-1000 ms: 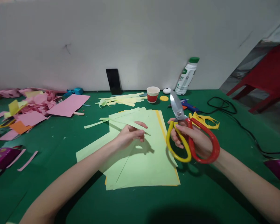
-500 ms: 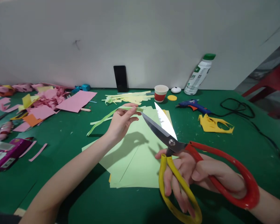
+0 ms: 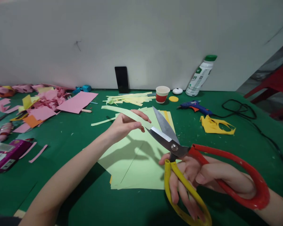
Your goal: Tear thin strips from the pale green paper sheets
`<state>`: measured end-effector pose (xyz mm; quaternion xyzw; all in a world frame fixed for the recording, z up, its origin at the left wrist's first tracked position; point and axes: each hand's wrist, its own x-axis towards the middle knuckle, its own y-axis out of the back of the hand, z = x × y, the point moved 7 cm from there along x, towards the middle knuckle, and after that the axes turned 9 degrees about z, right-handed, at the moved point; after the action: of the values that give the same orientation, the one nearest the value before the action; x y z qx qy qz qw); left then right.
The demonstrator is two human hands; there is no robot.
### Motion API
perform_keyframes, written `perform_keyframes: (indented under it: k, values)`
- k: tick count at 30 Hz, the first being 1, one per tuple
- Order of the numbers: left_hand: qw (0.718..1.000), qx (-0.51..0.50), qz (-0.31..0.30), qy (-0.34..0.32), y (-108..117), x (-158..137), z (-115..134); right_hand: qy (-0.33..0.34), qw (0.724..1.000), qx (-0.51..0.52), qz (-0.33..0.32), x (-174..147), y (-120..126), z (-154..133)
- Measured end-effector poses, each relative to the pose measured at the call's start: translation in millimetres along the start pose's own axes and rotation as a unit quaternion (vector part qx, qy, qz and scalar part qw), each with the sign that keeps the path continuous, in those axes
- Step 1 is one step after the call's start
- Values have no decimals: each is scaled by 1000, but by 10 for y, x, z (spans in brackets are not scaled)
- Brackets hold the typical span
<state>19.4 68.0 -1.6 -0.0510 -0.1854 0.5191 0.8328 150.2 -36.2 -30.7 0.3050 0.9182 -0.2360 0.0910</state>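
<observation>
Back wall: pale grey (image 3: pixel 146 37), rising straight from the far edge of the table.
Green tabletop (image 3: pixel 238 150): its right edge slants away toward a red chair (image 3: pixel 277 78) beyond it; plain green surface lies between the left forearm and the purple object (image 3: pixel 11 153) at far left.
Left hand (image 3: pixel 126 125): raised above the paper, thumb and fingers pinching a strip.
Pale green strip (image 3: pixel 124 112): lies across the left hand, one end pointing out to the left, the other at the scissors' blades; whether it touches metal I cannot tell.
Right hand (image 3: pixel 191 169): gripping the scissors (image 3: pixel 176 148), thumb in the red loop, fingers in the yellow one, a fingertip showing past the yellow handle.
Blades: spread apart in a V, tips toward the left hand, above the stack.
Paper stack (image 3: pixel 136 175): light green sheets, flat under both hands, edges uneven, yellow showing at the margins; a loose strip (image 3: pixel 102 122) runs out from its upper left.
Far edge, left to right: black phone (image 3: pixel 122 79) leaning on the wall, strip pile (image 3: pixel 132 99) before it, red-and-white cup (image 3: pixel 162 95), tilted bottle (image 3: pixel 200 77).
Right side: blue glue gun (image 3: pixel 195 107), with a yellow offcut (image 3: pixel 208 125) nearer the right wrist.
Left side: heaped pink scraps (image 3: pixel 53 97), well apart from the hands.
</observation>
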Motion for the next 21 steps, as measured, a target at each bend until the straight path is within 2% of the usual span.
perform_keyframes:
  k: [2,4,8,12,17,21]
  values:
    - [1000,15,-23,5,-25,-16,2,12,999,38,-27,-17,-10,-9]
    - [999,31,-34,9,-45,-37,-4,19,999,43,-27,-26,-5,-29]
    - [999,43,-21,8,-93,-69,5,10,1000,-21,-9,-30,-15,-61]
    - [999,46,-13,6,-194,-93,43,-12,999,-50,17,-7,24,24]
    - [998,38,-10,41,-307,-153,68,34,996,-78,23,-3,12,63]
    - [992,81,30,93,-267,-203,45,8,989,-132,70,-10,-57,-12]
